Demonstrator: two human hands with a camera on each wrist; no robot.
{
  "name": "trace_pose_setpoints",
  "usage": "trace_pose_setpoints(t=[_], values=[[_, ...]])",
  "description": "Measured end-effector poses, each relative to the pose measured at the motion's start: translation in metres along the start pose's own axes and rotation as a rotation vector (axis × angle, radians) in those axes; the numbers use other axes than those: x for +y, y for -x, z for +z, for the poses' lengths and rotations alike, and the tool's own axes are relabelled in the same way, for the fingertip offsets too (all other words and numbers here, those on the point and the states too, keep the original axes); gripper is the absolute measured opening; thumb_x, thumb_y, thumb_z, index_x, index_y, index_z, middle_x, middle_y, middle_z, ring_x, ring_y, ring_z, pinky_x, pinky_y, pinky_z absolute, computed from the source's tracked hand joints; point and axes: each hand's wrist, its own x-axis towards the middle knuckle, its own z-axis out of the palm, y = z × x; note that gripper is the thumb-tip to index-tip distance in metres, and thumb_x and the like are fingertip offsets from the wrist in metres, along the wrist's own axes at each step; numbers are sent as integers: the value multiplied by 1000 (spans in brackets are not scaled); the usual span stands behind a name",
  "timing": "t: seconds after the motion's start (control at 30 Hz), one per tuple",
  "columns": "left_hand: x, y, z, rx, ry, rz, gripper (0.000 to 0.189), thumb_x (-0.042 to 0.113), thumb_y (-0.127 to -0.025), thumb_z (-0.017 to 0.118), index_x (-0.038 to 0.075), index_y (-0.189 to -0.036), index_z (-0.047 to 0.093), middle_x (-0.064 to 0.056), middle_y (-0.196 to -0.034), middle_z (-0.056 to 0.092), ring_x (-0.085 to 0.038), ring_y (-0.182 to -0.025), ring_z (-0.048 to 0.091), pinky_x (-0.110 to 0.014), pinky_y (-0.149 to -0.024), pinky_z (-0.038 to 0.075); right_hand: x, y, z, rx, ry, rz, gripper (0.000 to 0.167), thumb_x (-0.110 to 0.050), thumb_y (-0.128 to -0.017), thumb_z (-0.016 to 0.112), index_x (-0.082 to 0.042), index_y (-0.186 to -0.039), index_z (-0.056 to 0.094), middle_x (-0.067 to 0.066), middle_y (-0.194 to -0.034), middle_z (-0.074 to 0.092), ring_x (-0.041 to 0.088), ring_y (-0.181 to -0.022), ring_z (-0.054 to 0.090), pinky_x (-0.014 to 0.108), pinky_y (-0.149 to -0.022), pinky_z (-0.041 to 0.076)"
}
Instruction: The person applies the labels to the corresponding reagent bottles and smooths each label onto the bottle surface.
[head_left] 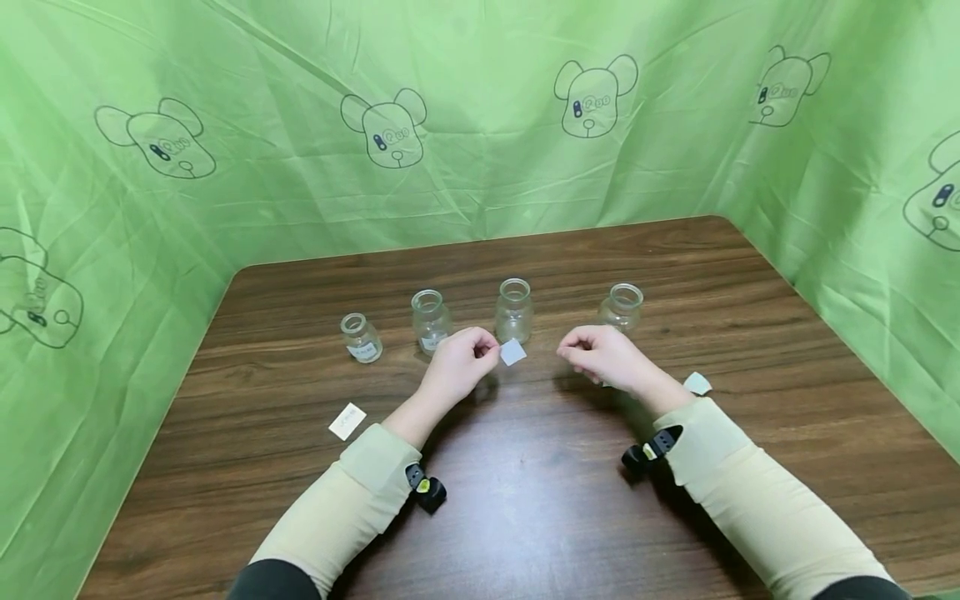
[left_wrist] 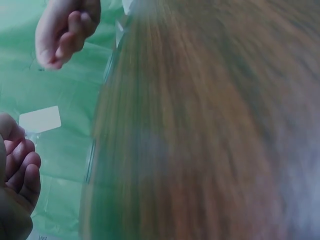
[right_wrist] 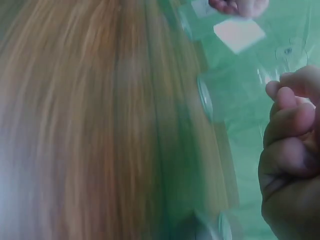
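My left hand (head_left: 462, 360) pinches a small white label (head_left: 513, 352) by one edge, in front of a clear glass jar (head_left: 514, 312). In the left wrist view the label (left_wrist: 41, 120) stands out flat from the fingertips. Over to the right, my right hand (head_left: 602, 358) hovers with curled fingers, thumb and forefinger close together. Nothing shows between those fingers in the right wrist view, where the hand (right_wrist: 292, 140) faces the label (right_wrist: 239, 35). Behind the right hand stands another glass jar (head_left: 622, 307), its lower part hidden.
Two glass jars with printed labels, a small one (head_left: 362, 339) and a larger one (head_left: 431, 317), stand to the left. A printed white label (head_left: 347, 422) lies on the wooden table (head_left: 517, 517). A pale piece of paper (head_left: 697, 383) lies near the right sleeve. Green cloth (head_left: 480, 183) hangs around.
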Motion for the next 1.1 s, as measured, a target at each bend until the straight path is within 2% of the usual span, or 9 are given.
trace_pose_setpoints(t=[0.1,0.23,0.33,0.5,0.73,0.9,1.1], values=[[2,-1,4,5,2,-4,4,12,-81,62,13,-78,65,6,-73,59,-8,-68,53,-23,-63,45,-21,-1,8,-13,-32,-14,13,-9,-89,62,3,-88,63,4,-61,51,9,-43,41,23,-41,37],[4,-1,6,-13,7,7,4,12,-82,62,13,-80,65,6,-73,59,-8,-68,53,-23,-62,45,-33,-9,19,-40,-87,0,12,-7,-89,61,4,-91,65,5,-62,51,10,-44,40,22,-42,35],[6,-1,9,-39,35,24,5,12,-83,62,11,-83,67,5,-76,60,-8,-69,53,-23,-63,45,-20,-19,25,-36,-123,9,17,-13,-90,63,2,-97,67,4,-62,52,11,-44,41,23,-41,34],[8,-1,12,-53,64,46,4,13,-85,63,10,-85,67,4,-78,61,-8,-71,55,-22,-65,46,-15,-23,31,14,-162,14,23,-18,-89,64,2,-99,66,4,-62,53,10,-43,41,23,-40,35],[9,-1,16,-35,7,116,4,12,-84,64,10,-85,68,4,-78,60,-7,-70,56,-21,-64,46,-16,-26,42,91,-289,57,26,-14,-88,62,10,-97,61,5,-63,52,9,-43,41,21,-41,34],[9,-1,18,-22,-28,175,4,11,-84,64,10,-84,68,4,-78,59,-8,-71,55,-20,-65,46,-16,-28,46,139,-273,81,23,-12,-88,60,10,-94,59,5,-63,52,9,-45,42,21,-41,34],[7,-2,19,-19,-64,216,4,10,-84,63,10,-83,67,3,-78,59,-9,-70,54,-22,-65,45,-17,-29,48,154,-266,99,19,-8,-86,56,10,-92,59,4,-63,54,9,-46,43,20,-42,36]])
